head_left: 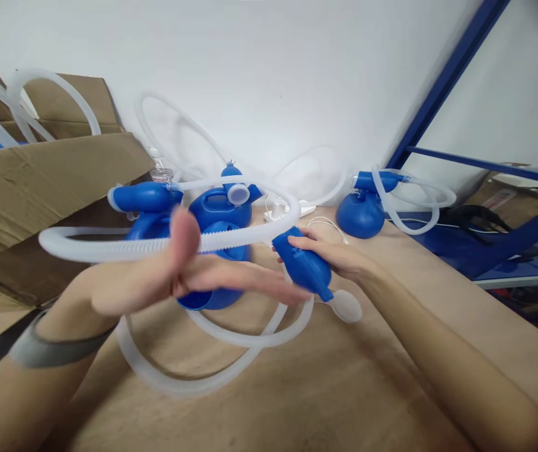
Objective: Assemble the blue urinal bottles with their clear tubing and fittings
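Note:
My left hand reaches across with its fingers stretched and the thumb raised, slightly blurred. A translucent corrugated hose passes behind that thumb; whether they touch I cannot tell. In my right hand is a blue plastic urinal head, tilted, with a round translucent cap hanging at its lower end. The left fingertips lie close to this piece. Beneath the left hand, partly hidden, a blue urinal bottle lies with its opening toward me. Another length of hose loops over the wooden table.
Further blue urinal bottles with hoses stand at the back, one in the middle and one at the right. A cardboard box with hoses stands left. A white power strip lies by the wall. A blue metal frame rises at right.

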Demonstrator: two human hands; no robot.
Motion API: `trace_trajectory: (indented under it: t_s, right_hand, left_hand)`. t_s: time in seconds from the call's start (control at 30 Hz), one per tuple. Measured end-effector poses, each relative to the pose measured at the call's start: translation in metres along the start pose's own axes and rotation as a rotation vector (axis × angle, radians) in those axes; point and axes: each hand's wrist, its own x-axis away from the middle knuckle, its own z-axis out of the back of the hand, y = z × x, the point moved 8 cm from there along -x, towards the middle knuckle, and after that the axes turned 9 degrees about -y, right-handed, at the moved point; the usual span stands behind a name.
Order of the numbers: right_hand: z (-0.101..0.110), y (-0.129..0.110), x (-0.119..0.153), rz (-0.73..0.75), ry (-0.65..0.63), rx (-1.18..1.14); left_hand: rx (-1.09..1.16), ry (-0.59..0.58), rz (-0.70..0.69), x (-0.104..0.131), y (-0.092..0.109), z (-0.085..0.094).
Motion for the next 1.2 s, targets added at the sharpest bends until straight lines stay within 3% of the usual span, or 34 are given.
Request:
trace_trajectory:
  t_s: [0.17, 0.3, 0.4, 0.53, 0.63, 0.7, 0.83, 0.97, 1.07, 1.2]
  right_hand:
    - [-0.001, 0.032, -0.005, -0.165, 0.128, -0.033]
    - [0.016, 0.037, 0.01, -0.144, 0.16, 0.01]
    - [0.029, 0.043, 0.02, -0.136, 0.182, 0.028]
    - [0.044, 0.049, 0.03, -0.083, 0.248, 0.028]
    - [0.053, 0.053, 0.035, -0.045, 0.284, -0.036]
    - [0.058, 0.058, 0.038, -0.048, 0.285, -0.095]
    - [0.069, 0.063, 0.044, -0.029, 0.317, -0.116]
    - [0.07, 0.058, 0.046, 0.051, 0.331, -0.058]
    - [0.064, 0.055, 0.044, 0.071, 0.342, 0.091]
    - [0.054, 0.044, 0.047, 0.16, 0.37, 0.286]
  left_hand:
    - [0.576, -0.026, 0.034, -0.027, 0.006, 0.009]
    - [0.793, 0.025, 0.074, -0.039, 0.006, -0.006]
    - [0.56, 0.063, 0.054, -0.04, 0.004, -0.028]
    - [-0.07, -0.042, -0.123, -0.057, -0.001, -0.076]
    - [-0.492, -0.097, -0.18, -0.084, -0.026, -0.111]
    - [-0.583, -0.1, -0.145, -0.106, -0.049, -0.122]
    - [-0.72, -0.155, -0.098, -0.143, -0.083, -0.132]
    - [-0.815, -0.245, -0.039, -0.165, -0.105, -0.135]
    - [-0.816, -0.273, -0.004, -0.173, -0.113, -0.137]
    - [-0.701, -0.217, 0.013, -0.164, -0.111, -0.129]
